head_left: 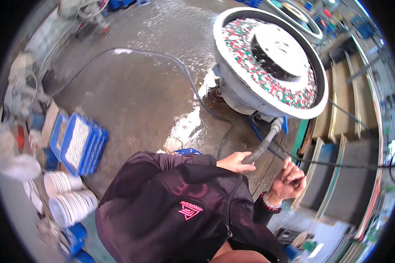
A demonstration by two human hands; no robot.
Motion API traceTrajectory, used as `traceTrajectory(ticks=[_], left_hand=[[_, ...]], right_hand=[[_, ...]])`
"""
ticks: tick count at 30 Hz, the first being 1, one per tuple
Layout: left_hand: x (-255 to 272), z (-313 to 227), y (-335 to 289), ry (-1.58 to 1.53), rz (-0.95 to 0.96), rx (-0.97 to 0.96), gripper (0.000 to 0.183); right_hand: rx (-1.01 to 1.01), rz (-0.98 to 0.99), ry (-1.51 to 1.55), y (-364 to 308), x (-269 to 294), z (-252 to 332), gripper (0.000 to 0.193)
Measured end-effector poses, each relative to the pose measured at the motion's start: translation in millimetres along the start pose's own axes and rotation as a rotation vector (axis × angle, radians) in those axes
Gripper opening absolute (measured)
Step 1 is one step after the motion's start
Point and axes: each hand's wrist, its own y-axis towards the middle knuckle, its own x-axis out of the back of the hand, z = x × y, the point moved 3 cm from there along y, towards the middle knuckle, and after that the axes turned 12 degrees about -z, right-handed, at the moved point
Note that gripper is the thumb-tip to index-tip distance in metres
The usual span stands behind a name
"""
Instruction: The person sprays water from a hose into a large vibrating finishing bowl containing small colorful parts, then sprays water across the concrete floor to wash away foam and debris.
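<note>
My left hand (235,162) is closed around the lower end of a thick grey hose (265,147). That hose slopes up to an outlet with a blue handle (285,125) under a round vibratory tumbler bowl (232,70). Small red, green and white pieces (249,67) fill the ring around the bowl's pale centre dome (281,49). My right hand (288,181), with beads and a band at the wrist, is raised to the right of the hose, apart from it. Its fingers are curled in; whatever they hold, if anything, is hidden.
Blue crates (84,144) of white pieces stand on the left, near stacked white buckets (77,206). A dark cable (180,63) crosses the wet floor (131,96). Long partitioned trays (351,175) line the right, with another black cable (333,164) stretched across them.
</note>
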Motion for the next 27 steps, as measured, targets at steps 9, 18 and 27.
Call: traceTrajectory(ticks=[9,18,27], left_hand=[[-1,9,4,0.202,-0.068,-0.202,0.045],[-1,11,7,0.188,-0.027,-0.191,0.044],[0,15,8,0.238,-0.064,-0.193,0.043]], right_hand=[[-0.039,-0.006,0.017,-3,6,6,0.037],[-0.038,-0.033,-0.014,-3,-3,2,0.04],[-0.041,-0.02,-0.026,-3,-2,4,0.041]])
